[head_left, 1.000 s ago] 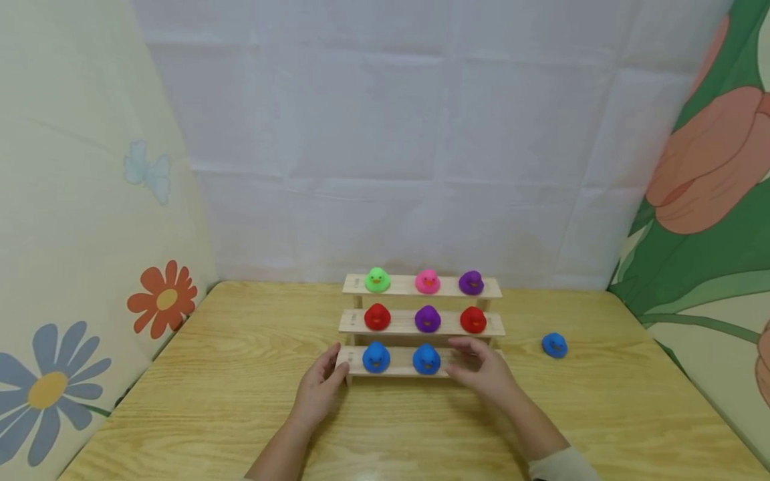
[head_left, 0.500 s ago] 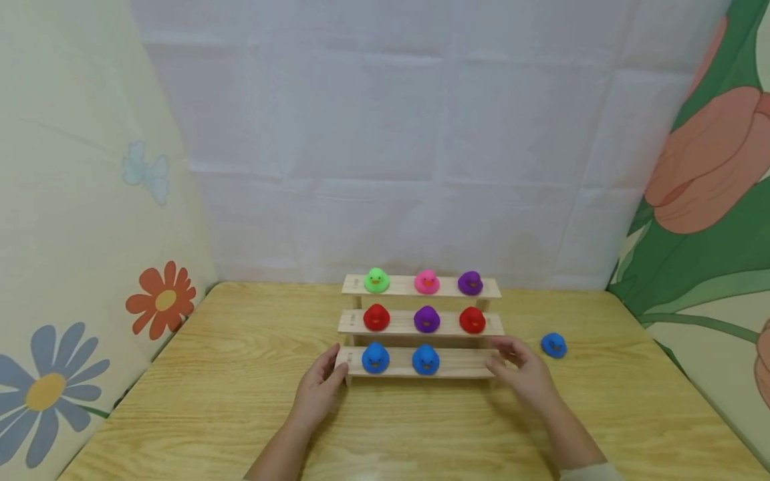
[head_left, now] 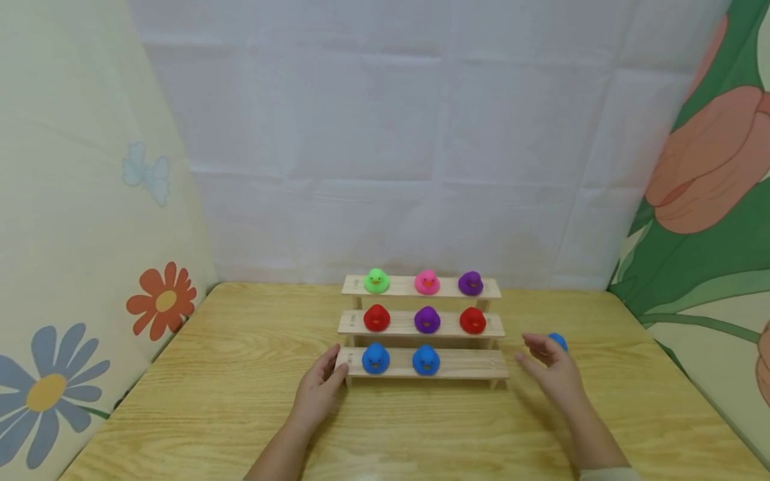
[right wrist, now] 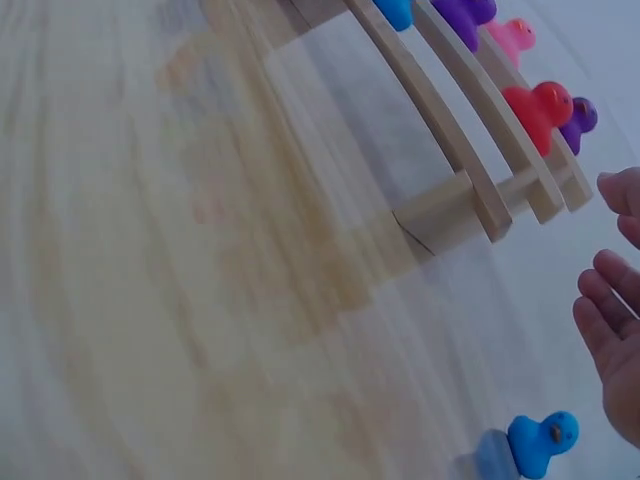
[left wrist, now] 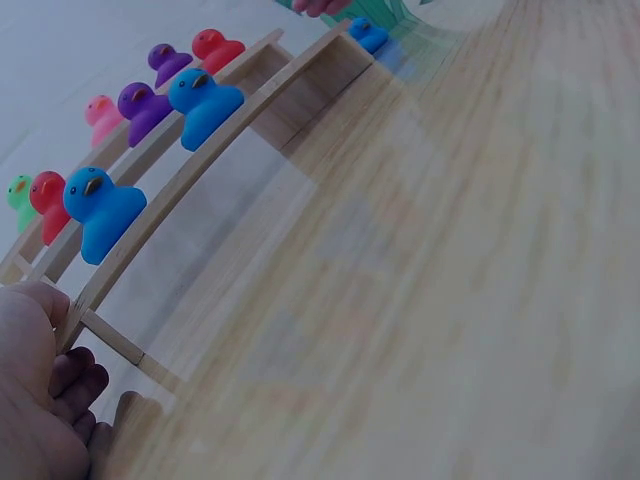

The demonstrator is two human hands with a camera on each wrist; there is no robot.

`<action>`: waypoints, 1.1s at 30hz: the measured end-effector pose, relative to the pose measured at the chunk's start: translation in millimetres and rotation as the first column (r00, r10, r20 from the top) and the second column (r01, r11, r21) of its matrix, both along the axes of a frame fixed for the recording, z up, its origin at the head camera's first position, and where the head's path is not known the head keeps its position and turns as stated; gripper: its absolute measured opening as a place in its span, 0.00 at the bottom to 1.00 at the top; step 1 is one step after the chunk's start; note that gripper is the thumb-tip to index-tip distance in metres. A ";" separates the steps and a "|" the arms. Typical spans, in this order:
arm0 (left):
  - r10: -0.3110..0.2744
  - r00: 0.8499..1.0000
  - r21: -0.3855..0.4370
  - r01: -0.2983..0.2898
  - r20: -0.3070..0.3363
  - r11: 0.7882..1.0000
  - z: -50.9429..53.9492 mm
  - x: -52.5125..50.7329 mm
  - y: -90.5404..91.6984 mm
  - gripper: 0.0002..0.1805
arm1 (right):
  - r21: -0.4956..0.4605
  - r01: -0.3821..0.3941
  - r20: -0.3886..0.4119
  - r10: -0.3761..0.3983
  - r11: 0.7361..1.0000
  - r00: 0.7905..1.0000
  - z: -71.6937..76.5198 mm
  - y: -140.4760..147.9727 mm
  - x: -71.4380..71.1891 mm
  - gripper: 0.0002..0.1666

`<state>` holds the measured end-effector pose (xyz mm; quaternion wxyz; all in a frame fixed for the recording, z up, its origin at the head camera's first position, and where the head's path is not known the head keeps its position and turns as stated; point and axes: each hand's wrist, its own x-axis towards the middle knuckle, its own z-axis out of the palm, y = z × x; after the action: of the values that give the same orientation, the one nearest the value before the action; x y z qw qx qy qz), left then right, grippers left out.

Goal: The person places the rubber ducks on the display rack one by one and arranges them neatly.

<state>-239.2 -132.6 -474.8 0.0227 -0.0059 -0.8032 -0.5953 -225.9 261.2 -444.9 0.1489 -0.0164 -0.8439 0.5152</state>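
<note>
A three-step wooden display stand (head_left: 460,364) bears rubber ducks in rows. Two blue ducks, the left one (head_left: 375,359) and the middle one (head_left: 426,360), sit on its lowest step. My left hand (head_left: 319,387) grips the left end of that step, thumb at the front and fingers curled around the end, as the left wrist view (left wrist: 35,380) also has it. To the right of the stand, my right hand (head_left: 556,374) hovers with loosely bent, parted fingers and holds nothing. It partly covers a loose blue duck (head_left: 558,341) on the table; the right wrist view shows that duck (right wrist: 540,442) apart from the hand.
On the middle step sit a red duck (head_left: 377,318), a purple duck (head_left: 427,320) and another red duck (head_left: 472,321). The top step carries a green duck (head_left: 376,281), a pink duck (head_left: 428,282) and a purple duck (head_left: 471,284). A white cloth (head_left: 361,133) hangs behind the table.
My right hand has moved rightward from the lowest step, past the stand's right end, to beside the loose blue duck. The left hand and the ducks have stayed put.
</note>
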 end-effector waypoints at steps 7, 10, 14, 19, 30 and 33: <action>-0.004 1.000 0.009 0.004 0.001 1.000 0.5 0.0 0.3 0.30 | 0.019 0.054 0.095 -0.055 0.998 0.994 2.1 19.2 0.1 0.29; -0.006 1.000 0.015 0.006 0.003 1.000 0.6 0.0 0.4 0.30 | 0.016 0.066 0.140 -0.068 0.998 0.988 3.1 28.1 -0.1 0.32; -0.007 1.000 0.017 0.007 0.006 1.000 0.4 0.0 0.4 0.30 | 0.023 0.088 0.157 -0.091 0.996 0.983 2.7 38.2 -1.9 0.33; -0.006 1.000 0.011 0.006 0.000 1.000 0.4 0.7 -0.1 0.30 | 0.020 0.093 0.178 -0.095 0.995 0.979 0.1 46.6 -3.8 0.34; -0.008 0.999 -0.009 0.008 -0.032 1.000 2.0 2.4 -1.0 0.30 | 0.027 0.027 0.249 -0.033 0.999 0.968 -8.6 61.7 -13.4 0.39; -0.006 1.000 -0.006 0.006 -0.031 1.000 2.5 2.7 -0.7 0.30 | 0.040 0.015 0.261 -0.025 0.999 0.965 -12.8 64.9 -17.1 0.40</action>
<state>-236.5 -133.3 -472.3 0.0333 -0.0175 -0.8044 -0.5929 -243.0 326.1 -457.6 0.0418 -0.0896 -0.8656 0.4909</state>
